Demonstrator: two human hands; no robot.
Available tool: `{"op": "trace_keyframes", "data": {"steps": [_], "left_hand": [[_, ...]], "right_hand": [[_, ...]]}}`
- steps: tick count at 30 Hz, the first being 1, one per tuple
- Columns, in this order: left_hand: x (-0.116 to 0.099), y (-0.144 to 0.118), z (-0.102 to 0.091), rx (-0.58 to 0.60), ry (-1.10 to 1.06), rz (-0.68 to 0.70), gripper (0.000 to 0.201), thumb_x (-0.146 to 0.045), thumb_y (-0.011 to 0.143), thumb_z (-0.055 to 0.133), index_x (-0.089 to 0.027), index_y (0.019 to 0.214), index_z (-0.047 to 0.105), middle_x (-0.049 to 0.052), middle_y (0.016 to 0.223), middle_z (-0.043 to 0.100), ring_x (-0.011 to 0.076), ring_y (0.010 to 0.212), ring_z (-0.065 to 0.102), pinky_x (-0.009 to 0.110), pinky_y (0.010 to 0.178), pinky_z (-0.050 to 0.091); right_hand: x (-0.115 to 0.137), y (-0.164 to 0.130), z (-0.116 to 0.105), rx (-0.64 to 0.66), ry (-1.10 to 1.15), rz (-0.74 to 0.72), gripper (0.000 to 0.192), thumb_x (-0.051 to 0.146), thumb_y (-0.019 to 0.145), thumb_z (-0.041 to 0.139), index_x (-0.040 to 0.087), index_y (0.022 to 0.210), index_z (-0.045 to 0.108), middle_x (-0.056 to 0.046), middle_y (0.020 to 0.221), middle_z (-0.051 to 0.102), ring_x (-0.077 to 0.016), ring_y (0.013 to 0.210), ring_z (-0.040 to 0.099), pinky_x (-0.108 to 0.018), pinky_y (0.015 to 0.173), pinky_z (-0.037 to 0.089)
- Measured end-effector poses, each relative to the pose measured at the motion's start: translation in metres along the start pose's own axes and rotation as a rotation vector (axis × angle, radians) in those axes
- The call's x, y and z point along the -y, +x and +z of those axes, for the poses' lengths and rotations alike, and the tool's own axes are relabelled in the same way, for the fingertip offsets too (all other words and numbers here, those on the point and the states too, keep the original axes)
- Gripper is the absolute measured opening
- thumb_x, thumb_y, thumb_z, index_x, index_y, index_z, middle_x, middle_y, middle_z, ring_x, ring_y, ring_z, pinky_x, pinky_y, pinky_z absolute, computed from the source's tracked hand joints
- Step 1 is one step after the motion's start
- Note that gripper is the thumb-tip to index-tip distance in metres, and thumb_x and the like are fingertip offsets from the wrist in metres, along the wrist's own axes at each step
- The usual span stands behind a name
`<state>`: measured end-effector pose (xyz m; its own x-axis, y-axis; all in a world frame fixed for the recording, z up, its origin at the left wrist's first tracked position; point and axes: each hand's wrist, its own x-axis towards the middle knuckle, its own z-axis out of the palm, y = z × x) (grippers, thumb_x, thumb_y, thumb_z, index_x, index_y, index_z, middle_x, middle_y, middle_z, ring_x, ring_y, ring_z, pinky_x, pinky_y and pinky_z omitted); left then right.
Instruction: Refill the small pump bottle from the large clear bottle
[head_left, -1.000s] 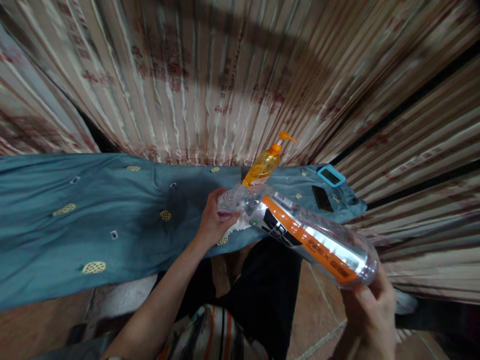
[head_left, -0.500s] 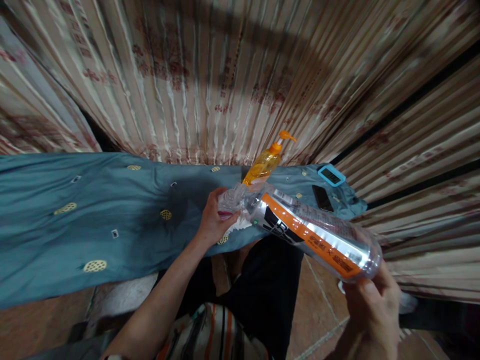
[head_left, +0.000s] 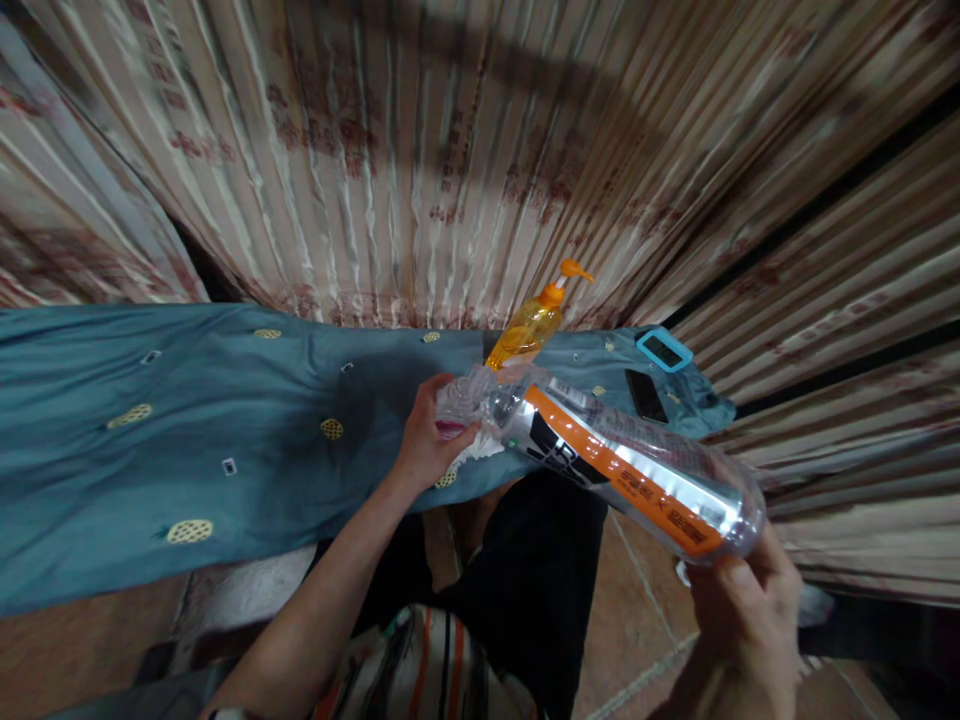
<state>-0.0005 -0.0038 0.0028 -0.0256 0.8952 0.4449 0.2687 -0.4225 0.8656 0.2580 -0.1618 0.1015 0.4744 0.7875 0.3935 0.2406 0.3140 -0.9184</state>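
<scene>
The left grip (head_left: 426,445) pinches crumpled clear plastic (head_left: 463,398), touching the bottle's neck end; whether the neck sits inside is unclear. Beyond and right of this grip, the pump bottle (head_left: 527,328) holds amber liquid in its lower part. The bottle (head_left: 630,480) slants between both grips, its label hiding much of the inside. Beyond the right grip (head_left: 750,595), closed around the base, lies a phone (head_left: 646,397).
</scene>
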Motion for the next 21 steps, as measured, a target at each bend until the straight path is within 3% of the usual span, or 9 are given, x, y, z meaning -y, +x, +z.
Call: {"op": "trace_keyframes", "data": {"steps": [7,21], "left_hand": [[0.0014,-0.0001,0.0003,-0.002,-0.001,0.009,0.065,-0.034,0.075,0.077,-0.021,0.13,0.046,0.01,0.125,0.061,0.027,0.116,0.063,0.048,0.102,0.053],[-0.0003,0.0002,0.0001,0.008,0.002,-0.01,0.065,-0.03,0.074,0.078,-0.022,0.13,0.046,0.009,0.126,0.061,0.0268,0.118,0.063,0.048,0.104,0.052]], "right_hand": [[-0.0039,0.0016,-0.0051,-0.014,-0.024,0.008,0.054,0.043,0.076,0.077,0.023,0.125,0.07,-0.008,0.122,0.074,-0.0261,0.107,0.072,-0.034,0.088,0.056],[0.0003,-0.0048,-0.0024,-0.018,-0.077,0.029,0.055,0.041,0.079,0.071,0.025,0.131,0.066,-0.008,0.132,0.07,-0.0311,0.124,0.064,-0.042,0.1,0.053]]}}
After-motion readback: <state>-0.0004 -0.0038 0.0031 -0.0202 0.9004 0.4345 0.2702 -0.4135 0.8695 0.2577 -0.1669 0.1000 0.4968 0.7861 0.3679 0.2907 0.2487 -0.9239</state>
